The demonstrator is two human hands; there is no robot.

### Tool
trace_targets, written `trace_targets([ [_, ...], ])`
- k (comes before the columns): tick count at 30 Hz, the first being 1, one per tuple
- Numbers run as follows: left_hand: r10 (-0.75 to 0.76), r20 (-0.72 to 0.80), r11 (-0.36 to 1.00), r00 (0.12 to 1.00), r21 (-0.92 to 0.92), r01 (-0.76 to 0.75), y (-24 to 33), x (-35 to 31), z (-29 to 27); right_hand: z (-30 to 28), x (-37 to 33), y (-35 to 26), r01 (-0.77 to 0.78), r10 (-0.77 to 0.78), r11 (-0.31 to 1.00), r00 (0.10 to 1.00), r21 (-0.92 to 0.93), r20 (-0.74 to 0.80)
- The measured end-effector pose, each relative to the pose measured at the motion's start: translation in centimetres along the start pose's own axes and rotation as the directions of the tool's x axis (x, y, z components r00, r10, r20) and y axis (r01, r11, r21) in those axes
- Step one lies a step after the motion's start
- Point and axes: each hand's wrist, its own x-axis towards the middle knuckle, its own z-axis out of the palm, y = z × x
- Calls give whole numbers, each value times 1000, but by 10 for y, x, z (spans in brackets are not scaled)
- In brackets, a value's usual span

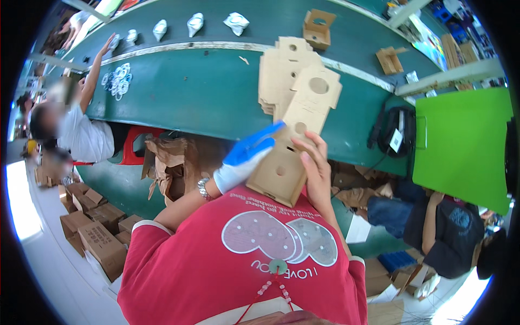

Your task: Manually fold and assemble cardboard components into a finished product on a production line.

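Observation:
Close to my chest is a brown cardboard box (277,181), partly folded, with round holes cut in it. Its long flat flap (311,105) stretches away from me over the table edge. My left hand (246,154), in a white glove with blue fingers, presses along the box's left side with the fingers nearly straight. On the right side, my bare right hand (317,168) grips the box with bent fingers. Beyond the flap lies a stack of flat cardboard blanks (275,81) on the green table (211,92).
Several white-wrapped items (236,24) sit spaced along the conveyor (216,38), near two open cartons (317,30) (390,60). White rings (118,81) lie at the left. A green panel (460,146) and a black bag (398,130) stand right. Co-workers sit both sides.

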Motion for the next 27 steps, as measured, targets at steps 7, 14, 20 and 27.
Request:
trace_targets([
  [7, 252, -18, 950, 967, 193, -244, -7, 15, 2, 9, 24, -3, -17, 30, 996, 988, 84, -149],
  [14, -128, -484, 981, 865, -192, 38, -22, 50, 14, 16, 79, 59, -44, 161, 912, 953, 408, -258],
  [20, -136, -82, 990, 987, 21, 138, -70, 12, -1, 9, 26, 104, -216, 276, 924, 948, 314, -159],
  [27, -373, 245, 900, 895, -139, 413, -25, 31, -29, -35, 33, 79, -361, 318, 768, 932, 529, 174],
])
